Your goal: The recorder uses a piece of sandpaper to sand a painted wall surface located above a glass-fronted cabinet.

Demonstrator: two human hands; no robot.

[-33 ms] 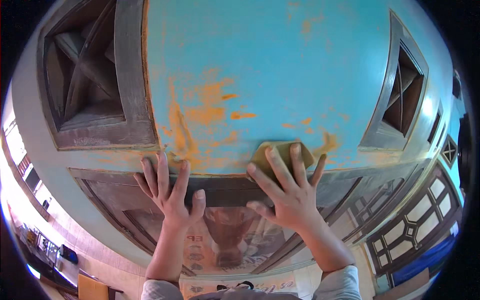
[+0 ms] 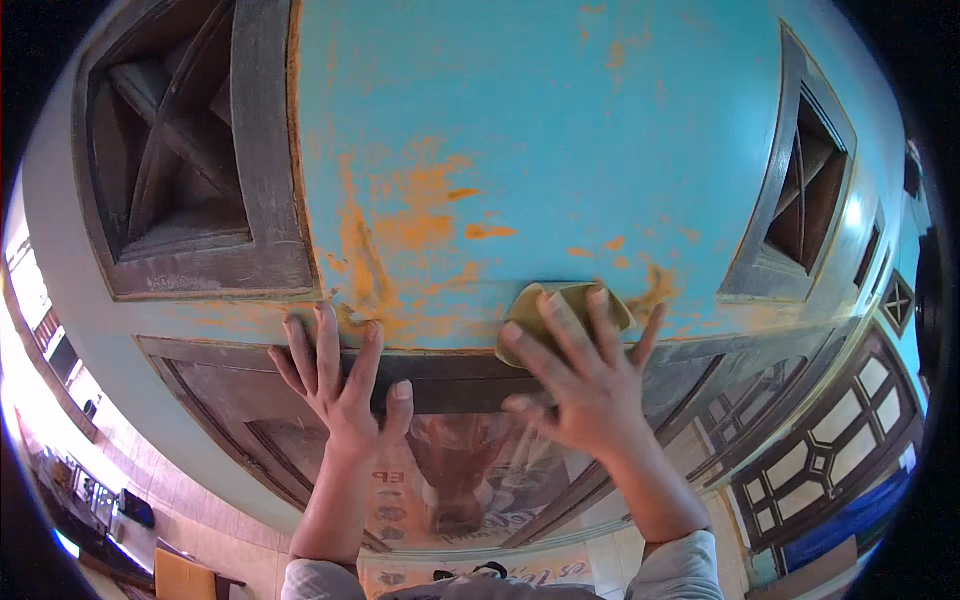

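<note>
- The right hand (image 2: 585,385) lies flat with fingers spread wide, palm pressed against a yellowish pad (image 2: 560,310) that looks like sandpaper or a sponge; it is not curled round the pad, only pushing it onto the surface.
- The pad sits under the fingertips, at about 11 o'clock from the palm, with its top and left edges showing beyond the fingers.
- The pad rests on a blue painted wall (image 2: 560,130), near its lower edge, where the paint is worn through to orange patches (image 2: 410,235).
- The left hand (image 2: 340,385) is also open and holds nothing; its fingers are spread and laid flat on the wall's lower edge, at about 9 o'clock from the pad and well apart from it.
- Below both hands runs a dark wooden frame (image 2: 450,385) with glass beneath it.
- A dark wooden vent (image 2: 180,150) with crossed slats sits at 10 o'clock from the left hand; a second vent (image 2: 800,190) lies at 2 o'clock from the right hand.
- Grey sleeves (image 2: 680,570) cover both forearms at the lower edge.
</note>
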